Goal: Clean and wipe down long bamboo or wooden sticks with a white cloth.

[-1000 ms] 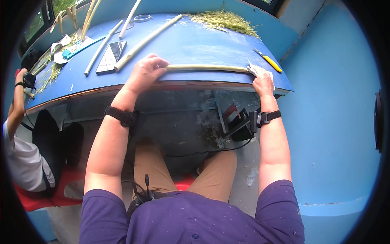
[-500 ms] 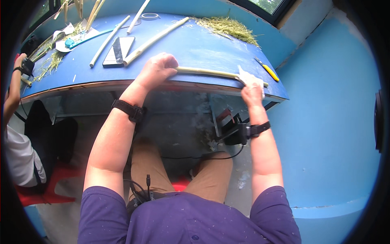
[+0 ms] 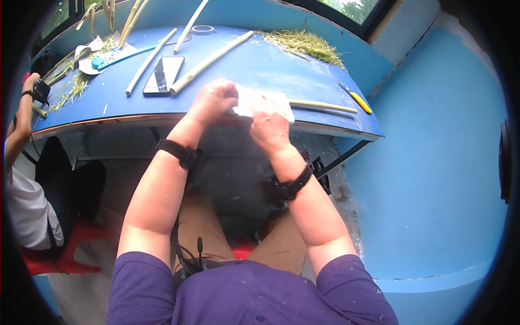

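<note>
A pale, slender peeled stick (image 3: 325,106) lies along the near edge of the blue table. My left hand (image 3: 212,101) is closed around its left end, and that end is hidden in the fingers. Close beside it, my right hand (image 3: 269,122) presses a folded white sheet (image 3: 284,104) around the stick. Whether the sheet is paper or cloth, I cannot tell. The stick's right part sticks out from under the sheet and rests over the tabletop. Both wrists wear black straps.
The blue table (image 3: 260,70) carries more peeled sticks (image 3: 211,62), a flat white-and-dark rectangle (image 3: 174,69), a teal-handled tool (image 3: 98,63), a tape ring (image 3: 203,29), green shavings (image 3: 303,44) and a yellow-handled knife (image 3: 360,102). Another person's arm (image 3: 23,122) is at the left.
My right hand has slid the white sheet leftward along the stick, from near its right end to beside my left hand. The left hand keeps its hold.
</note>
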`<move>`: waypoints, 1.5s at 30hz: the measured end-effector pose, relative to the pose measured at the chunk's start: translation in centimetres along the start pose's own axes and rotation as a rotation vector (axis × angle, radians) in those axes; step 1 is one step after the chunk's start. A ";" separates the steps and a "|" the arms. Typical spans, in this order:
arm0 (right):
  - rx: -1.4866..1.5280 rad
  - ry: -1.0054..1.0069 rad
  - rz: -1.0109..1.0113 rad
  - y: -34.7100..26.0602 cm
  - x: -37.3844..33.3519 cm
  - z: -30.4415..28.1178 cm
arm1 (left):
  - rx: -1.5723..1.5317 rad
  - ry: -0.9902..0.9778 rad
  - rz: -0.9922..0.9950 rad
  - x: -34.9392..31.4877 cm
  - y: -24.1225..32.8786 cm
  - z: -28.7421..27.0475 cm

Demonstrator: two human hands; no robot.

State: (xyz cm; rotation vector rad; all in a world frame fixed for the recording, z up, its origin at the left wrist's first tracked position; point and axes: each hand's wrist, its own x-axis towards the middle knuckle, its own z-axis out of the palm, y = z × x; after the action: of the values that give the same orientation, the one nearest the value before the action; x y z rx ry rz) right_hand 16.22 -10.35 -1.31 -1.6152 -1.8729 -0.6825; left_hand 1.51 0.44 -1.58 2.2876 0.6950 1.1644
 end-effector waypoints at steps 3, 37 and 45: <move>-0.076 -0.106 0.113 3.8 -1.1 -0.8 | 0.016 0.002 -0.024 0.2 0.4 -0.2; -0.123 -0.142 0.222 8.7 -1.4 -0.8 | 0.095 0.021 -0.006 1.7 -0.1 -0.3; -0.032 -0.083 0.084 -0.8 0.8 1.2 | 0.096 0.048 0.015 1.6 0.0 0.3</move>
State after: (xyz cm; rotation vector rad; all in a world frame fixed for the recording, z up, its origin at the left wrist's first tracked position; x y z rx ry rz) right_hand 15.28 -9.07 -1.60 -1.7562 -1.8495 -0.6207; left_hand 2.56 1.33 -0.80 2.3537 0.7685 1.2211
